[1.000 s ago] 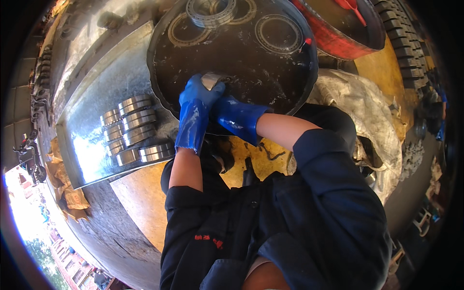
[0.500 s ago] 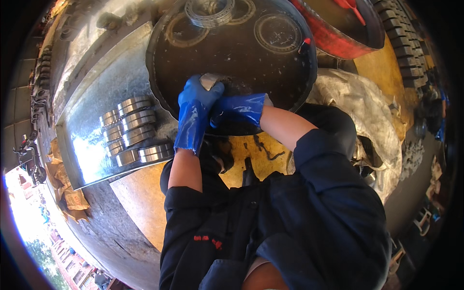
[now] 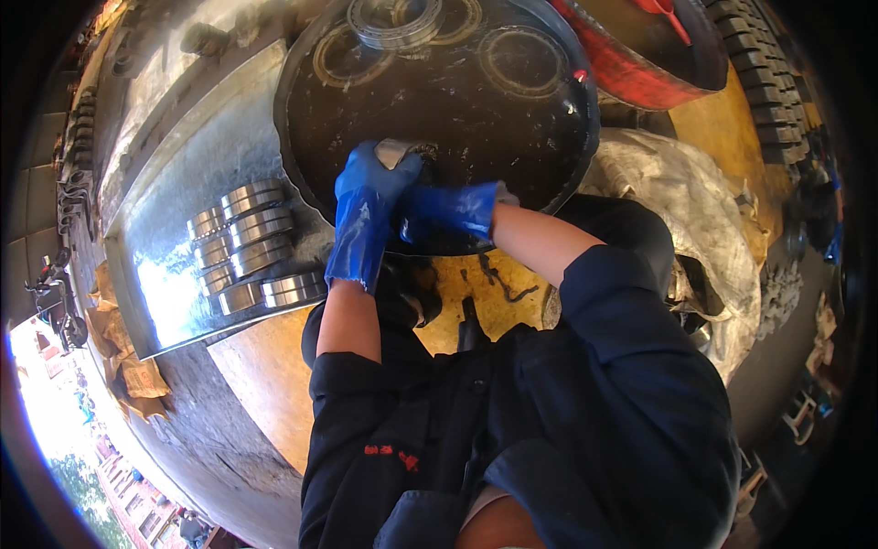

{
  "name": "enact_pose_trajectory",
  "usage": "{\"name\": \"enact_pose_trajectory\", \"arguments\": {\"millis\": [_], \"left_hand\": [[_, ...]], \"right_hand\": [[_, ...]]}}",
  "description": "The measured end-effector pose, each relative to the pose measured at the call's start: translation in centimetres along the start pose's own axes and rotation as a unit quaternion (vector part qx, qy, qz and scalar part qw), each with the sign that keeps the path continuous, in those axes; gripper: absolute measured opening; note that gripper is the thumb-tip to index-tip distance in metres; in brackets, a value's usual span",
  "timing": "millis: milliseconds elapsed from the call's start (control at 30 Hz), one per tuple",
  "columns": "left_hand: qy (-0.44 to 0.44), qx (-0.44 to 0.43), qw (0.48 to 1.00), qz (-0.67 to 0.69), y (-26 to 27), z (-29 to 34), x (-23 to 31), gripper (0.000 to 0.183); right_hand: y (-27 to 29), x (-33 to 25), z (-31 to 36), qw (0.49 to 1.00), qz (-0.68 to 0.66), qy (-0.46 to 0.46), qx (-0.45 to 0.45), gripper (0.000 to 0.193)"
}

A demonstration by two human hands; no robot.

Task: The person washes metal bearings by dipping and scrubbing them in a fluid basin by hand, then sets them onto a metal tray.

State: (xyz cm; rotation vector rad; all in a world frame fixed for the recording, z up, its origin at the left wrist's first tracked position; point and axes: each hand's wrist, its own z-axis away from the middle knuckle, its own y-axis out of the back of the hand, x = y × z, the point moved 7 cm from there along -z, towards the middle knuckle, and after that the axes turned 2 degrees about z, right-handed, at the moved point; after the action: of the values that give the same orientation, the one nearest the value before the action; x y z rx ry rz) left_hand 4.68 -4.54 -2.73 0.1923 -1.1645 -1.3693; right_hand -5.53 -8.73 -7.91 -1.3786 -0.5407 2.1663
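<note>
My left hand [image 3: 373,172], in a blue rubber glove, is closed around a shiny metal bearing ring [image 3: 395,152] at the near side of a round dark basin [image 3: 285,146] of dark liquid. My right hand [image 3: 434,212], gloved the same way, reaches in low from the right, close beside the left. Its fingers are hidden behind the left glove and in the dark, so their grip does not show. Toward the far rim of the basin stands a steel bearing [image 3: 393,38]. Other rings [image 3: 523,62] lie in the liquid around it.
To the left, a metal tray [image 3: 165,302] carries stacked shiny bearing rings [image 3: 263,224]. A red basin [image 3: 631,64] with a red tool [image 3: 672,20] stands at the far right, beside a dark tyre [image 3: 764,82]. A pale crumpled sack [image 3: 681,192] lies right of the basin.
My right forearm and glove have shifted slightly, and the glove is smeared by motion. The left hand keeps its hold on the bearing ring, nearly in the same place.
</note>
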Motion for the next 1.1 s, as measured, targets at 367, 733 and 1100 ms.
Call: {"name": "enact_pose_trajectory", "arguments": {"millis": [367,733,1100], "left_hand": [[0.022,-0.012,1.000,0.002,-0.1,0.1,-0.7,0.087],[-0.047,0.027,0.997,0.046,-0.1,0.9,-1.3,0.085],[-0.102,0.049,0.951,0.289,-3.0,1.7,-6.5,0.065]], "right_hand": [[0.7,1.8,-2.4,0.928,0.346,0.112,0.084,0.024],[0.2,2.6,-1.2,0.974,0.176,0.025,0.141,0.030],[-2.3,-3.4,7.8,0.965,0.258,0.044,0.031,0.058]]}}
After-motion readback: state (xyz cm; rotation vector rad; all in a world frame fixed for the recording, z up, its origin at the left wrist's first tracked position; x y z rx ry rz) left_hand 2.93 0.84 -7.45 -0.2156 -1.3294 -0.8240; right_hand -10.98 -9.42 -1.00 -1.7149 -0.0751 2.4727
